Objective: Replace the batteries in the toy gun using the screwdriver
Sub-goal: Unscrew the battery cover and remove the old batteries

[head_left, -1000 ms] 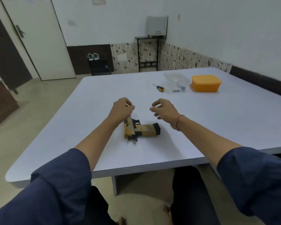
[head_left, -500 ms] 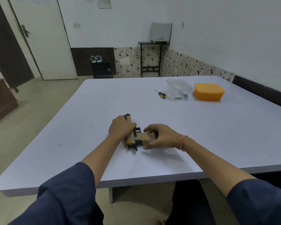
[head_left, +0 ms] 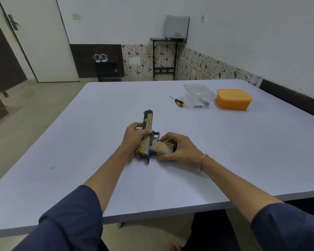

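We see the toy gun (head_left: 148, 124) lying on its side on the white table (head_left: 243, 151), near the middle and toward the near edge, its barrel pointing to the far side and its grip to the right; our left hand (head_left: 133, 139) is wrapped over the rear of the barrel, fingers curled round it; our right hand (head_left: 179, 149) is clamped on the grip, thumb at the near side and fingers over the far side. The screwdriver (head_left: 178, 101), black and yellow in the handle, lies untouched farther off to the right, well apart from both hands; just right of it stands a clear container (head_left: 198, 91) with a few small items in it that we cannot make out; beside that, farther right, sits an orange lidded box (head_left: 233, 99).
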